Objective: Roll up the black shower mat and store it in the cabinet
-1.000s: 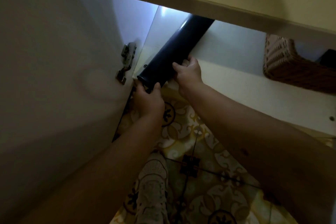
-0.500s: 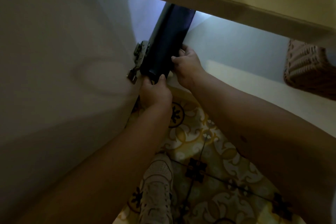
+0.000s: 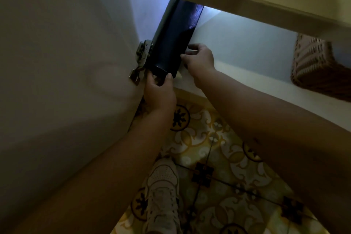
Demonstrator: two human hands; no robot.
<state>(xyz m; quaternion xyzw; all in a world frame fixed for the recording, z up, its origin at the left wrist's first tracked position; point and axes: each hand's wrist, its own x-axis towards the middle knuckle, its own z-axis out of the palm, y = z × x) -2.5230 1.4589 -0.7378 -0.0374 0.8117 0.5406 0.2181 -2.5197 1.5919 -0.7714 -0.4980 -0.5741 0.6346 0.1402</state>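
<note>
Dim light, head view; the rolled mat is the landmark.

Cabinet door: pale, open, fills the frame left of the mat; its left and lower parts run out of frame.

Cabinet: white interior behind and right of the mat. A beige top edge crosses above the mat and hides how far in the roll reaches.

Floor: patterned yellow and dark tile, below the mat; much of it is covered by both forearms.

Black shower mat: rolled into a tube, tilted, upper end inside the cabinet opening, lower end projecting at the front edge of the shelf. Its far end is hidden under the top edge. Slight texture is visible on the upper right of the roll. No label or writing readable.

Wicker basket: on the shelf well right of the mat, cut off by the frame edge.

Shoe: white, laced, on the floor well below the mat; heel cut off; no brand legible.

Left hand: at the mat's lower end, fingers curled up around the rim, clamped on it.

Right hand: on the mat's right side, fingertips pressed against the roll.

Hinge: metal, on the door, just left of the mat, touching or nearly so; cannot tell which.
</note>
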